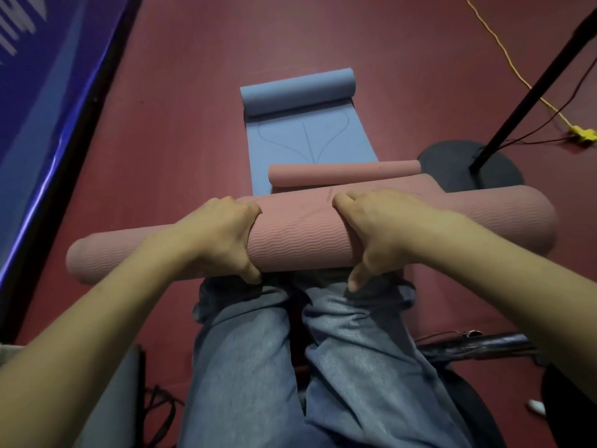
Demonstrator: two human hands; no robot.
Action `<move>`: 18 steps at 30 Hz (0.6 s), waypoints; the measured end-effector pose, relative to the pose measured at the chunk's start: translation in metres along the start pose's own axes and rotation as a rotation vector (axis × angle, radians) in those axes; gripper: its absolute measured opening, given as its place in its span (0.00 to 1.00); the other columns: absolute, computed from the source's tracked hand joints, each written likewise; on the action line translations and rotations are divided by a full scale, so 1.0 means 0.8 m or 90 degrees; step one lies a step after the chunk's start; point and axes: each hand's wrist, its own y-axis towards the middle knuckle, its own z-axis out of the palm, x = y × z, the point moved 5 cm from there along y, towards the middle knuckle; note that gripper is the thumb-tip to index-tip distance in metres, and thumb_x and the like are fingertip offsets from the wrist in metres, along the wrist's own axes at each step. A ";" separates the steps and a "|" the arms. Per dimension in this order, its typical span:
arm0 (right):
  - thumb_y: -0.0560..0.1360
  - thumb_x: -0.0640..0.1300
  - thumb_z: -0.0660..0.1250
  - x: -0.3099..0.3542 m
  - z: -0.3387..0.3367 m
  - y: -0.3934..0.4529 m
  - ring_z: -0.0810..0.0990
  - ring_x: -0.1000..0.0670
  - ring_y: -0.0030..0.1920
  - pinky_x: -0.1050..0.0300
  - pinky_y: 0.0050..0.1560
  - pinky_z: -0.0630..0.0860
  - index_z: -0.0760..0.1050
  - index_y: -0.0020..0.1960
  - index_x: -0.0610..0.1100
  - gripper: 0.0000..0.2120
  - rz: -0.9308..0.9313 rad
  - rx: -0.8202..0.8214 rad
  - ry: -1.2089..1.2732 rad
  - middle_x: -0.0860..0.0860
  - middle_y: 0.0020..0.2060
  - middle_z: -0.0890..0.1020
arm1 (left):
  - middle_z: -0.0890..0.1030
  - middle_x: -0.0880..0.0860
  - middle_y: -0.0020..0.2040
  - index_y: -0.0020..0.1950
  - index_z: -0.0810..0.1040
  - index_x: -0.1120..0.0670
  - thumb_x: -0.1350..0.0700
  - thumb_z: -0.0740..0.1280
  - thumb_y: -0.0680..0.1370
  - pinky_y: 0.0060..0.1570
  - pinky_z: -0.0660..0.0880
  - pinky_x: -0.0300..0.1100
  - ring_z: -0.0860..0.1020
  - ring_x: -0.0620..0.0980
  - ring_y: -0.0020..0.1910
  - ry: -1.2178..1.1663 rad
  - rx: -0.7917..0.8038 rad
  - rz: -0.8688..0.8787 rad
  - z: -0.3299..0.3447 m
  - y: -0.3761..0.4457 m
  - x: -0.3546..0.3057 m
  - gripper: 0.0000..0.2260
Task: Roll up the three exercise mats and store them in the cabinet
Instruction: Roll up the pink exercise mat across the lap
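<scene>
Pink rolled mat: a thick pink exercise mat (297, 236) is rolled into a long tube. It lies across the middle of the frame, from the left side up to the right side, above the person's knees.
Left hand: the left hand (219, 239) wraps round the pink roll. The fingers curl over the far side and the thumb tucks under the near side.
Right hand: the right hand (374, 231) grips the same roll just to the right. The fingers curl over the top and the thumb points down.
Small pink roll: a thinner pink roll (342, 173) lies just behind the big one, with a flat pink strip running toward it. It rests partly on the blue mat.
Blue mat: a blue exercise mat (310, 137) lies on the floor in the upper middle. Its far end is rolled up and the near part lies flat, with thin lines drawn on it.
Floor: dark red floor (193, 76) all around.
Legs: blue jeans (258, 367) at the bottom middle.
Stand: a black pole on a round base (452, 166) at the upper right.
Cable: a yellow cable (504, 50) runs down the upper right.
Banner: a blue banner (38, 92) leans at the upper left.
</scene>
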 end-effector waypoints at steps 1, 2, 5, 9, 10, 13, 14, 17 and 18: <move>0.54 0.68 0.82 0.000 0.001 0.000 0.78 0.44 0.54 0.54 0.45 0.66 0.60 0.52 0.50 0.43 0.001 -0.019 -0.021 0.51 0.56 0.77 | 0.78 0.48 0.43 0.52 0.74 0.48 0.32 0.78 0.53 0.44 0.78 0.47 0.77 0.52 0.40 0.008 -0.003 0.000 0.000 0.000 -0.003 0.35; 0.54 0.69 0.81 0.000 0.001 -0.001 0.79 0.43 0.55 0.53 0.45 0.66 0.59 0.51 0.50 0.43 0.002 -0.034 -0.035 0.51 0.56 0.77 | 0.76 0.47 0.42 0.52 0.73 0.48 0.31 0.77 0.53 0.43 0.78 0.47 0.76 0.52 0.39 0.018 -0.003 -0.001 0.000 0.001 -0.006 0.36; 0.56 0.67 0.80 -0.005 0.003 -0.006 0.79 0.41 0.53 0.52 0.43 0.66 0.61 0.53 0.49 0.41 -0.018 -0.041 -0.041 0.49 0.56 0.78 | 0.71 0.45 0.38 0.52 0.74 0.49 0.30 0.77 0.53 0.41 0.77 0.46 0.74 0.51 0.37 0.032 0.004 0.000 0.001 -0.003 -0.012 0.36; 0.57 0.63 0.80 -0.008 0.005 -0.026 0.78 0.42 0.51 0.53 0.41 0.64 0.65 0.55 0.48 0.37 -0.028 -0.021 -0.017 0.49 0.54 0.79 | 0.70 0.43 0.38 0.51 0.74 0.47 0.29 0.75 0.51 0.41 0.78 0.45 0.72 0.47 0.36 0.006 0.021 0.009 0.007 -0.021 -0.026 0.36; 0.58 0.63 0.79 -0.003 0.005 -0.030 0.78 0.41 0.51 0.53 0.42 0.64 0.63 0.54 0.49 0.37 -0.035 -0.014 -0.024 0.49 0.54 0.79 | 0.71 0.43 0.38 0.51 0.74 0.47 0.29 0.75 0.51 0.41 0.78 0.45 0.72 0.48 0.37 0.002 0.025 0.009 0.010 -0.027 -0.028 0.35; 0.59 0.63 0.79 0.015 0.005 -0.045 0.78 0.41 0.51 0.54 0.42 0.63 0.60 0.52 0.49 0.37 -0.053 -0.003 -0.042 0.49 0.53 0.79 | 0.77 0.46 0.42 0.52 0.74 0.46 0.29 0.75 0.51 0.43 0.79 0.46 0.76 0.49 0.41 -0.009 0.046 0.000 0.015 -0.046 -0.030 0.36; 0.59 0.63 0.78 0.021 0.006 -0.050 0.78 0.41 0.50 0.54 0.42 0.64 0.59 0.53 0.49 0.37 -0.059 0.001 -0.032 0.50 0.52 0.79 | 0.78 0.46 0.44 0.52 0.74 0.46 0.29 0.75 0.51 0.44 0.79 0.47 0.76 0.49 0.42 -0.012 0.063 -0.002 0.016 -0.053 -0.030 0.36; 0.58 0.65 0.77 0.034 0.018 -0.070 0.78 0.43 0.50 0.54 0.43 0.65 0.60 0.53 0.49 0.37 -0.085 0.034 0.001 0.51 0.50 0.78 | 0.79 0.46 0.46 0.54 0.74 0.46 0.28 0.77 0.50 0.45 0.78 0.45 0.77 0.48 0.45 -0.028 0.112 0.001 0.024 -0.079 -0.031 0.39; 0.58 0.65 0.76 0.039 0.023 -0.076 0.79 0.43 0.50 0.54 0.43 0.65 0.61 0.52 0.50 0.35 -0.097 0.041 0.011 0.52 0.49 0.78 | 0.79 0.45 0.47 0.55 0.74 0.45 0.27 0.76 0.50 0.44 0.77 0.44 0.77 0.48 0.46 -0.030 0.126 0.001 0.030 -0.088 -0.033 0.40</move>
